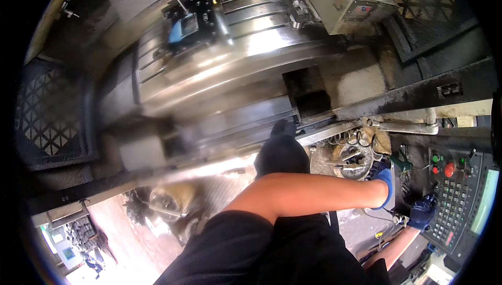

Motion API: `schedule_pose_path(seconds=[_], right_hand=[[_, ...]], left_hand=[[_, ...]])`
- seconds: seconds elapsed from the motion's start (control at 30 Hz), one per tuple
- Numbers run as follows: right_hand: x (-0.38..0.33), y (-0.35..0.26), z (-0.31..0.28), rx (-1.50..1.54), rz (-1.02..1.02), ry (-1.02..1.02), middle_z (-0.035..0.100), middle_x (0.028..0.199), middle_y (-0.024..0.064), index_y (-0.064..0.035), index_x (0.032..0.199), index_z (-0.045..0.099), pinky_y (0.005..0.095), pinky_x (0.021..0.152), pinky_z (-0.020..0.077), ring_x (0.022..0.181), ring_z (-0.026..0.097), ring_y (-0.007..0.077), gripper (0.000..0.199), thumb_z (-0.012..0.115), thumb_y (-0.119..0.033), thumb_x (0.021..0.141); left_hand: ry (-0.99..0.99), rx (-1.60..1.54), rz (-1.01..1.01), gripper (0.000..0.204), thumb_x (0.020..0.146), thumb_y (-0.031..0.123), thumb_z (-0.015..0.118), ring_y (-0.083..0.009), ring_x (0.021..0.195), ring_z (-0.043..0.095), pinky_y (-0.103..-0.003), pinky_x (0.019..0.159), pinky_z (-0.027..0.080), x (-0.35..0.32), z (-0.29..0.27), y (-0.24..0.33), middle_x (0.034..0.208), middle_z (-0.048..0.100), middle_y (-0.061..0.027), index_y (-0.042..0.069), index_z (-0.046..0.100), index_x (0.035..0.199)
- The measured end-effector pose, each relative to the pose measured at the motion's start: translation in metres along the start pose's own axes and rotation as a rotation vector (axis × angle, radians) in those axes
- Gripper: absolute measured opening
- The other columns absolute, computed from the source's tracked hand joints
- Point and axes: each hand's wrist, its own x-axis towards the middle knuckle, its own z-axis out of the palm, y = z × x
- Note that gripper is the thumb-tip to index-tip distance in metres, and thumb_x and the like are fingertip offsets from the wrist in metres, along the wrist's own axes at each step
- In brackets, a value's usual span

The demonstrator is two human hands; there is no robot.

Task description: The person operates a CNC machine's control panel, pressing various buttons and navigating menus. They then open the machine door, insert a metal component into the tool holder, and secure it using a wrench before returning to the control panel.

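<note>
The floor [130, 240] is brightly lit at lower left.

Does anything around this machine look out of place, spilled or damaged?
Nothing looks clearly damaged or spilled. One untidy spot lies just left of the left hand: metal pieces lie at different angles in a round container, jumbled rather than lined up. They may simply be kept there.

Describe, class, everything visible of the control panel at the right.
The control panel has a dark, perhaps metal, face, slanting in the fisheye view. It carries rows of pale keys, a large round red button, smaller green and red ones, and a pale, greenish screen along its right side. The gloved right hand is at its left edge; whether it presses anything is unclear.
</note>
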Motion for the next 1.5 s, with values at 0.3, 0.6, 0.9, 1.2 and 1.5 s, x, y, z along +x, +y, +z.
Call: schedule_pose_path(seconds=[0.3,0.6,0.9,1.2,1.5], right_hand=[[0.004,0.026,-0.024,-0.884,0.157,-0.019,0.066,0.130,0.0053,-0.0033,0.133,0.059,0.0276,0.098,0.0502,0.112,0.065,0.0115,0.040,0.049,-0.024,0.100],[0.010,0.051,-0.049,0.156,0.126,0.084,0.070,0.107,0.0173,0.0055,0.110,0.066,0.0385,0.097,0.0525,0.102,0.067,0.0266,0.027,0.051,-0.010,0.094],[0.002,0.030,-0.026,0.193,0.074,0.023,0.066,0.129,0.0079,-0.0014,0.130,0.060,0.0298,0.100,0.0489,0.115,0.063,0.0146,0.037,0.049,-0.019,0.099],[0.000,0.021,-0.016,0.160,0.031,-0.045,0.068,0.126,0.0015,-0.0082,0.131,0.063,0.0246,0.093,0.0505,0.109,0.065,0.0078,0.037,0.049,-0.026,0.101],[-0.009,-0.016,0.029,-0.294,-0.022,0.141,0.072,0.119,0.0004,-0.0089,0.126,0.066,0.0225,0.088,0.0519,0.098,0.067,0.0056,0.034,0.054,-0.028,0.099]], left_hand=[[-0.037,0.091,0.021,0.060,0.100,0.043,0.029,-0.0327,0.145,0.032,-0.045,0.118,0.024,-0.002,0.001,0.005,0.157,0.038,-0.0111,0.009,0.048,0.146],[-0.735,1.146,-0.192,0.040,0.090,0.035,0.061,-0.0264,0.112,0.061,-0.051,0.089,0.049,0.008,0.028,-0.014,0.125,0.067,-0.0046,0.018,0.070,0.124],[-0.723,1.140,-0.156,0.040,0.090,0.036,0.060,-0.0259,0.111,0.062,-0.050,0.089,0.049,0.008,0.030,-0.014,0.125,0.067,-0.0051,0.018,0.070,0.124],[-0.732,1.140,-0.155,0.040,0.091,0.037,0.059,-0.0258,0.112,0.062,-0.049,0.090,0.049,0.016,0.037,-0.024,0.125,0.067,-0.0052,0.018,0.070,0.124],[-0.741,1.146,-0.149,0.040,0.091,0.037,0.058,-0.0257,0.112,0.062,-0.049,0.090,0.049,0.019,0.037,-0.025,0.125,0.067,-0.0053,0.018,0.070,0.124]])
